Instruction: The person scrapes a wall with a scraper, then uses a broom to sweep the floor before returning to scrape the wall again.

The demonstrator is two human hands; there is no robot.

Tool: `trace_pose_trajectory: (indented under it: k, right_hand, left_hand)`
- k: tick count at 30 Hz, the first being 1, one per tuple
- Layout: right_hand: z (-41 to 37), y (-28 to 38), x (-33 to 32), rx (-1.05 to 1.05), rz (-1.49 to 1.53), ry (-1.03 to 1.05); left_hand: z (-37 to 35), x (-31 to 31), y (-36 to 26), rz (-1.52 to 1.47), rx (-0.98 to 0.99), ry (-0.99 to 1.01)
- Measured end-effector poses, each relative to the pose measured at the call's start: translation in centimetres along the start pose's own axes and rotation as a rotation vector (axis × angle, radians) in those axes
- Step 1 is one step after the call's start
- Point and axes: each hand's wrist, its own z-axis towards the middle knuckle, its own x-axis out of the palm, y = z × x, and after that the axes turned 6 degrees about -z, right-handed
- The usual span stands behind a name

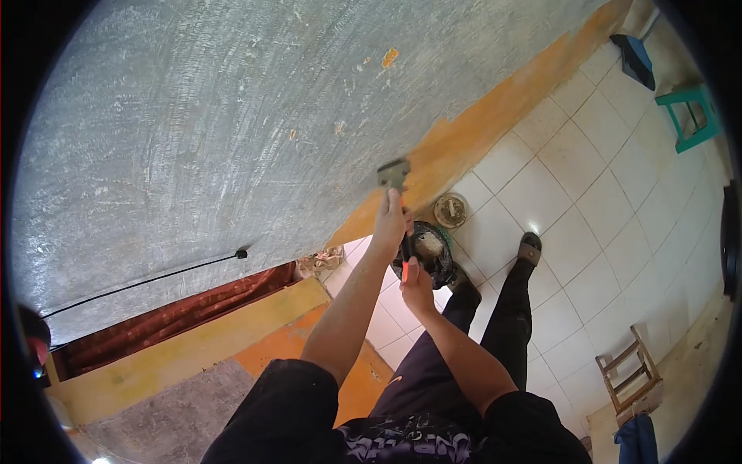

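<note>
A long-handled scraper (pixel 394 176) with a wide metal blade and an orange and black handle is in both my hands. My left hand (pixel 390 222) is closed round the handle just below the blade. Lower down, my right hand (pixel 417 288) grips the orange end of the handle. The blade overlaps the wall (pixel 232 131) where its scratched grey surface meets an orange band (pixel 495 108). Small orange patches show in the grey. Beneath my hands, a container lined with black plastic (pixel 442 272) holds whitish material, partly hidden by the handle and my right hand.
A round tub (pixel 450 210) stands on the white tiles (pixel 541 189) beside the wall. A green stool (pixel 686 120) and a wooden stool or frame (pixel 630 375) are off to the right. A black cable (pixel 139 286) runs along the wall above a red curtain (pixel 185 317).
</note>
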Motion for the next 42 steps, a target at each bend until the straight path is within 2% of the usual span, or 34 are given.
trace_pose_trajectory:
  k: [1,4,7,9,11,14,18,19,21,22,24,28,30,31,34,35,37,40,42]
  right_hand:
    - [0.5,0.6,-0.2,0.066,0.026,0.009]
    - [0.4,0.3,-0.3,-0.056,-0.037,-0.068]
    - [-0.7,-1.6,-0.1,-0.089,-0.12,-0.041]
    - [-0.7,-1.6,-0.2,-0.097,-0.13,-0.041]
    - [0.1,-0.9,-0.4,-0.084,-0.108,-0.047]
    - [1.1,1.3,-1.0,0.072,0.018,-0.004]
    - [1.1,-0.4,-0.7,-0.135,-0.067,-0.091]
    - [1.6,-0.3,-1.0,-0.133,-0.067,-0.081]
    - [2.0,-0.3,-1.9,-0.109,-0.067,-0.044]
    - [2.6,0.1,-2.3,0.0,0.055,0.018]
    - [2.3,1.0,-2.5,0.031,0.133,0.038]
    - [1.2,0.7,-1.9,-0.078,-0.092,-0.038]
    - [1.1,1.6,-2.5,-0.04,-0.079,-0.001]
    - [1.5,1.5,-2.7,0.098,-0.029,0.047]
    - [1.7,1.3,-3.0,0.047,-0.086,0.008]
    - [1.3,0.9,-2.7,-0.042,-0.135,-0.009]
    - [0.8,0.8,-2.8,0.004,-0.134,0.021]
    - [1.8,1.5,-2.8,0.011,-0.105,0.009]
    - [2.6,3.1,-3.6,0.146,0.02,0.078]
  left_hand:
    - [0.7,0.8,-0.2,0.012,0.021,0.029]
    - [0.8,0.7,0.4,-0.029,0.019,0.017]
    - [-1.1,-1.1,1.6,-0.124,-0.03,-0.059]
    - [-0.5,-1.0,1.6,-0.088,-0.026,-0.043]
    - [0.4,-0.2,1.5,-0.109,-0.025,-0.036]
    - [1.5,2.0,0.6,-0.01,0.081,-0.011]
    - [0.5,1.6,1.1,-0.168,0.043,-0.056]
    - [1.0,2.1,0.8,-0.143,0.052,-0.036]
    - [1.5,2.8,0.6,-0.093,0.055,-0.021]
    - [1.6,3.0,0.6,-0.066,0.066,-0.025]
    - [2.1,3.8,0.2,-0.012,0.094,-0.018]
    - [1.4,2.2,1.2,-0.082,0.023,-0.053]
    - [1.4,2.4,0.7,-0.073,0.006,-0.026]
    - [1.9,3.2,0.5,-0.027,0.032,-0.029]
    - [1.8,3.3,0.8,-0.069,0.017,-0.043]
    - [1.5,3.0,1.1,-0.07,0.017,-0.056]
    - [0.5,2.0,1.3,-0.069,0.019,-0.077]
    - [1.7,3.4,0.0,-0.058,0.011,0.006]
    - [2.2,4.4,-0.3,-0.035,0.034,-0.014]
